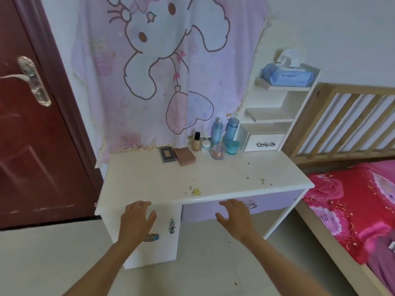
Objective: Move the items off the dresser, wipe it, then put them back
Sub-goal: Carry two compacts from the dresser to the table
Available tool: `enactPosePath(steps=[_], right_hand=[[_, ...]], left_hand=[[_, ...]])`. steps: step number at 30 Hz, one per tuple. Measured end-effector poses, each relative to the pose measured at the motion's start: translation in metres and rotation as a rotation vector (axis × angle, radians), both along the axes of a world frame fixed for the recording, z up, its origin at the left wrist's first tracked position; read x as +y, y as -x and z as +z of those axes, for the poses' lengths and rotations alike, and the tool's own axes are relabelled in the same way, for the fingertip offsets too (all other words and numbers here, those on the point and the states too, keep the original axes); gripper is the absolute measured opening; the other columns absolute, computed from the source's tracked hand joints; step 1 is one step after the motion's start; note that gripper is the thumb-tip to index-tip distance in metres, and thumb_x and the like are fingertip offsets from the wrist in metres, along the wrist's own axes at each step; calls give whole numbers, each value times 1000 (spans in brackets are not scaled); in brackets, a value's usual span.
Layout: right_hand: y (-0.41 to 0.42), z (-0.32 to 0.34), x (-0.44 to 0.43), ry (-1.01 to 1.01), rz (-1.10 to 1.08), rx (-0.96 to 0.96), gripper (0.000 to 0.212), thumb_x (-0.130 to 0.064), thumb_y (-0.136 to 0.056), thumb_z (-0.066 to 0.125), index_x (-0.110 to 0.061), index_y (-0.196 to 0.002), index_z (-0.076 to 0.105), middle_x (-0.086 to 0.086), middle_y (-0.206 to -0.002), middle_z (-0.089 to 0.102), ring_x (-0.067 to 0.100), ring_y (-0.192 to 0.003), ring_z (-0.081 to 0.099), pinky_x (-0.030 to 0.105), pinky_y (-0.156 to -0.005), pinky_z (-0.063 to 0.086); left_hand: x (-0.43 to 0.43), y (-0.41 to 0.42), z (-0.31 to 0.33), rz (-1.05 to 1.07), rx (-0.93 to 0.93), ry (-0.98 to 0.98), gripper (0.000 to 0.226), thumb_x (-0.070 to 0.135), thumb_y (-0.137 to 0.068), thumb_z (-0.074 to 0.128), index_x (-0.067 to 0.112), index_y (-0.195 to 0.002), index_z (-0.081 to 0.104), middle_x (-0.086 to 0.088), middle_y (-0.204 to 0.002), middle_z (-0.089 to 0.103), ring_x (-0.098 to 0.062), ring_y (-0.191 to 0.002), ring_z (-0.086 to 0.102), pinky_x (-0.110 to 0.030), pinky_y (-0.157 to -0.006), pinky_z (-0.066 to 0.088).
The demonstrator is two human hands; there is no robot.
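Note:
The white dresser (149, 180) has crumbs and a yellowish smear (196, 191) on its top. Along its back edge stand a dark compact (168, 154), a pink-brown palette (184, 156), a foundation bottle (196, 141), a small white jar (205, 145), a clear pink jar (218, 152), two tall blue bottles (217, 131) and a teal jar (232, 147). My left hand (136, 218) and my right hand (235, 216) hover in front of the dresser's front edge, fingers spread and relaxed, holding nothing.
A white shelf unit (277, 116) on the dresser's right carries a blue tissue pack (287, 75). A bed with a red floral cover (352, 201) lies to the right, with a slatted wooden headboard (346, 120). A dark red door (32, 124) is on the left. A pink cartoon cloth (162, 71) hangs behind.

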State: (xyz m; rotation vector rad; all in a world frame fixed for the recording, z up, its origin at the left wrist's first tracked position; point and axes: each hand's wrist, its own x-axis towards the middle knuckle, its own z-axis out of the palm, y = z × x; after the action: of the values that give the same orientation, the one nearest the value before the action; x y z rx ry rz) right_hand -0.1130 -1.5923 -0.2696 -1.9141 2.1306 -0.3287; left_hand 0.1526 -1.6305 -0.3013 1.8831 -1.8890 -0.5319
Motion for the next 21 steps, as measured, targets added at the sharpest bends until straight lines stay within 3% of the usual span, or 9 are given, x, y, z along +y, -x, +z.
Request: enactPosePath(steps=[17,21], right_hand=[[6,-45,-206,-203,24,-2,44,-41,-91,46,-26,-133,42,-5,-140,39,15,-128,34,27,-101,30],[-4,-57,-242,-250,30,-33,45,-40,-91,47,-25,-133,42,-3,-141,39,16,-128,35,29,-103,30]], left_hand=[[-223,34,-53,56,15,-160,41,30,-95,43,13,-132,45,-8,-141,42,-26,-129,36,-36,-103,33],[-244,40,-63,22,-82,-208,45,35,-94,42,12,-133,46,-10,-141,41,-28,-129,36,-40,-101,33]])
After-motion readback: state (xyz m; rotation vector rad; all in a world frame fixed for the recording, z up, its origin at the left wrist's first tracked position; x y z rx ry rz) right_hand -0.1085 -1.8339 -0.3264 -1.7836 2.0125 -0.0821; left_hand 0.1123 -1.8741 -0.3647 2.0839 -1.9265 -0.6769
